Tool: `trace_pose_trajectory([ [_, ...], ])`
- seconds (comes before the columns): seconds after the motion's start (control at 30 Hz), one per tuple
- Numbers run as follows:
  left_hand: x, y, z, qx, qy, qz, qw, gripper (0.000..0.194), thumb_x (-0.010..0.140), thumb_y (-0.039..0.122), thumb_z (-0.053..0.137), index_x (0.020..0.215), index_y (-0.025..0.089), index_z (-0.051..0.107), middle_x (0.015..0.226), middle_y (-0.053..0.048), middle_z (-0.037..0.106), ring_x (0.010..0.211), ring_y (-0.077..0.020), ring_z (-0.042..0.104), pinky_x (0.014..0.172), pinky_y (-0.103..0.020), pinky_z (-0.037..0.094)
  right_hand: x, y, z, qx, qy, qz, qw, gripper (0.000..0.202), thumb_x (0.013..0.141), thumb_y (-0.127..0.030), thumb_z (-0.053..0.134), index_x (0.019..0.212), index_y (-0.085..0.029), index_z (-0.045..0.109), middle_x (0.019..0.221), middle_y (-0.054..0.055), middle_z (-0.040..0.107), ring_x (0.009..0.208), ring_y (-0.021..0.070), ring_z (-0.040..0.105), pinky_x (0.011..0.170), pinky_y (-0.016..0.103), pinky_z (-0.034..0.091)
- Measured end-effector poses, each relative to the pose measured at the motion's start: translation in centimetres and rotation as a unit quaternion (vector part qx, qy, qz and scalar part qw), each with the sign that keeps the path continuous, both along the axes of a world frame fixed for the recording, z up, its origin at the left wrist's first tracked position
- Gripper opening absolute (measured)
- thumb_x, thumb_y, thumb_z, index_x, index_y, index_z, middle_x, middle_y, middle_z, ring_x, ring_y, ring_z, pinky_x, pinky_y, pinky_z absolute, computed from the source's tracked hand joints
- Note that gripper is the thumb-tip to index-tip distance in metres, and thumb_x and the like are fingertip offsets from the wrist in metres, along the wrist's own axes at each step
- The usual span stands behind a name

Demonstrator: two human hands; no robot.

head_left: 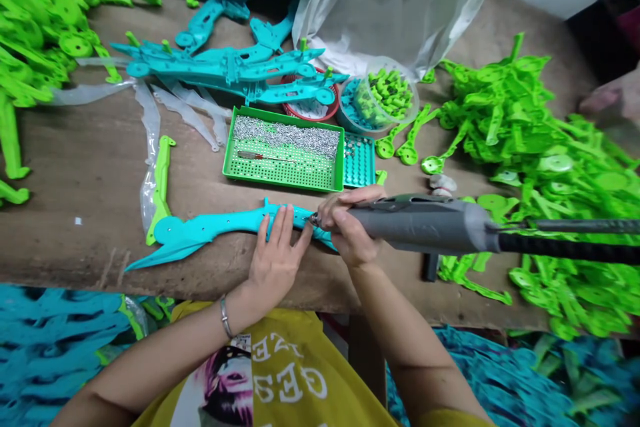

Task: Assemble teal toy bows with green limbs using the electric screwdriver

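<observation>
A long blue plastic part (225, 222) lies across the table near its front edge. My left hand (277, 253) rests flat on it, fingers spread, pressing its middle. My right hand (354, 223) is wrapped round the front end of a grey power screwdriver (420, 223), held nearly level. The driver's tip meets the blue part just right of my left fingers. A light green part (161, 187) touches the blue part's left end. Behind, a green tray (290, 180) holds many small silver screws and a thin screwdriver (257, 156).
Green parts are heaped at the right (555, 173) and far left (40, 20). Blue parts (225, 67) lie behind the tray, by a clear tub (387, 97) of small green pieces and a blue tray (361, 163). A white sack (390, 7) stands at the back.
</observation>
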State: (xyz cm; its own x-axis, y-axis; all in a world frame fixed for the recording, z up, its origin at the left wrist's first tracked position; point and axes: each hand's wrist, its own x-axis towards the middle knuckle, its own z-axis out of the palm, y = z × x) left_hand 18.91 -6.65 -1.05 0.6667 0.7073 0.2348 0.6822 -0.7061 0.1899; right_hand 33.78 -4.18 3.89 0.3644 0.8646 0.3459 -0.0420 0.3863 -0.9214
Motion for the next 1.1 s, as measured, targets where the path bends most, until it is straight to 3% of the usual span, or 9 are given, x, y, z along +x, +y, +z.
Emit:
trace_pose_trajectory([
  [0.17,0.0,0.0,0.0,0.012,0.0,0.005,1.0,0.057,0.094,0.025,0.057,0.149,0.02,0.042,0.155,-0.023,0.038,0.146,-0.0327,0.035,0.119,-0.053,0.029,0.6,0.8,-0.7,-0.018,-0.022,0.089,0.996,0.018,0.079,-0.021,0.071,0.088,-0.026,0.057,0.062,-0.006,0.058,0.052,0.0135,0.057,0.052,0.03,0.049],
  [0.3,0.2,-0.1,0.0,0.0,-0.006,0.017,1.0,0.053,0.094,0.023,0.055,0.147,0.02,0.045,0.155,-0.02,0.041,0.145,-0.0302,0.037,0.12,-0.052,0.027,1.1,2.0,0.4,-0.07,-0.097,0.173,0.978,0.019,0.073,-0.024,0.076,0.08,-0.023,0.059,0.065,-0.004,0.061,0.054,0.013,0.057,0.052,0.03,0.049],
  [0.4,0.4,-0.1,0.1,-0.029,-0.006,0.027,0.999,0.05,0.094,0.022,0.055,0.143,0.025,0.051,0.152,-0.018,0.046,0.142,-0.0304,0.042,0.118,-0.053,0.031,1.4,3.3,1.5,-0.082,-0.124,0.225,0.963,0.018,0.074,-0.028,0.074,0.086,-0.023,0.062,0.063,-0.003,0.062,0.053,0.0134,0.057,0.05,0.03,0.047],
  [0.47,0.5,0.0,0.3,-0.043,-0.014,0.031,0.999,0.049,0.093,0.019,0.055,0.141,0.027,0.053,0.151,-0.018,0.047,0.14,-0.0308,0.045,0.116,-0.054,0.033,1.4,4.4,1.8,-0.041,-0.079,0.166,0.982,0.02,0.078,-0.031,0.072,0.092,-0.024,0.06,0.057,-0.005,0.059,0.048,0.0131,0.054,0.049,0.03,0.047],
  [0.53,0.3,0.2,0.7,-0.049,-0.035,0.02,0.998,0.047,0.092,0.017,0.055,0.139,0.026,0.055,0.151,-0.019,0.046,0.14,-0.0315,0.044,0.115,-0.054,0.035,1.3,5.7,1.5,0.024,-0.026,0.041,0.999,0.02,0.08,-0.032,0.071,0.094,-0.026,0.058,0.053,-0.008,0.054,0.044,0.0127,0.051,0.048,0.03,0.046],
  [0.63,-0.8,0.9,1.5,-0.055,-0.087,-0.012,0.995,0.045,0.092,0.02,0.058,0.136,0.018,0.056,0.148,-0.021,0.048,0.142,-0.0331,0.041,0.112,-0.052,0.04,1.2,7.7,0.4,0.062,-0.015,-0.086,0.994,0.02,0.08,-0.034,0.069,0.093,-0.027,0.054,0.053,-0.009,0.052,0.044,0.0126,0.05,0.05,0.03,0.046],
  [0.73,-2.8,1.8,2.4,-0.049,-0.114,0.004,0.992,0.048,0.091,0.028,0.061,0.136,0.011,0.054,0.146,-0.023,0.048,0.142,-0.0369,0.038,0.11,-0.054,0.041,1.2,8.9,-1.0,0.024,-0.041,-0.107,0.993,0.024,0.08,-0.038,0.068,0.093,-0.027,0.052,0.054,-0.009,0.052,0.044,0.0129,0.05,0.051,0.031,0.046],
  [0.87,-5.9,2.9,3.1,-0.052,-0.086,0.056,0.993,0.068,0.088,0.045,0.065,0.141,0.007,0.047,0.145,-0.024,0.049,0.14,-0.0401,0.039,0.114,-0.059,0.033,1.3,9.5,-2.1,0.007,-0.033,-0.105,0.994,0.026,0.078,-0.037,0.068,0.094,-0.025,0.052,0.053,-0.009,0.053,0.044,0.0128,0.051,0.051,0.031,0.044],
  [1.1,-7.9,3.3,2.1,-0.031,-0.063,0.063,0.995,0.078,0.085,0.061,0.062,0.142,0.008,0.048,0.139,-0.023,0.057,0.134,-0.0388,0.047,0.115,-0.059,0.027,1.2,9.9,-2.3,0.019,-0.03,-0.075,0.997,0.025,0.076,-0.034,0.072,0.088,-0.024,0.052,0.052,-0.01,0.053,0.043,0.0117,0.051,0.051,0.029,0.044],
])
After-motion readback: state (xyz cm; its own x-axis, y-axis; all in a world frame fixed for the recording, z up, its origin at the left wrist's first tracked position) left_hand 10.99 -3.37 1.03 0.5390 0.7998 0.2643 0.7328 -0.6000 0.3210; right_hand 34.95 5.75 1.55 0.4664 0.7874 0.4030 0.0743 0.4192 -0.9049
